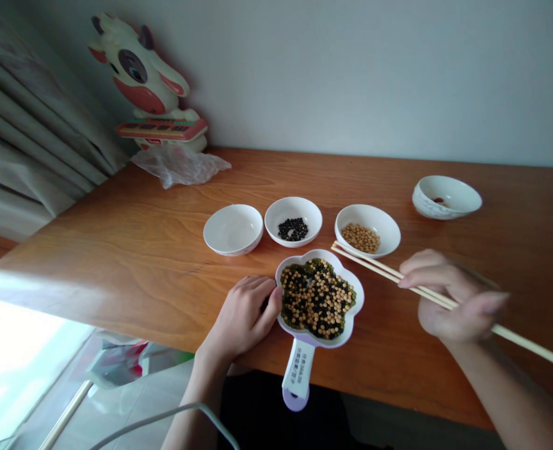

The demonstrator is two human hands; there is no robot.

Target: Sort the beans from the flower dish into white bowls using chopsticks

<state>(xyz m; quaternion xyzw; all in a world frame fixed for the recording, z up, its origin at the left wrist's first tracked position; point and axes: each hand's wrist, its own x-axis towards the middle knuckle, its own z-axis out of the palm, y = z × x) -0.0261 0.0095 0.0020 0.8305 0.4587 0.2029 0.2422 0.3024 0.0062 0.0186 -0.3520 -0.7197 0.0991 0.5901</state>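
Note:
My right hand (454, 297) is closed round a pair of wooden chopsticks (383, 270), whose tips lie just in front of a white bowl (391, 228) of yellow soybeans (360, 237). Whether a bean is between the tips I cannot tell. My left hand (248, 312) rests on the table with its fingers curled against the left rim of a flower-shaped dish with a handle (359, 300). Yellow, black and small green beans (316, 297) lie mixed in it. Behind the dish stand a white bowl (316, 215) with black beans (293, 229) and an empty white bowl (232, 228).
Another bowl (445, 200), with a little something dark red in it, stands at the back right. A clear plastic bag (182, 165) lies by a cow-shaped toy keyboard (154, 87) at the back left. A grey cable (177, 409) crosses below the wooden table's (130, 250) front edge.

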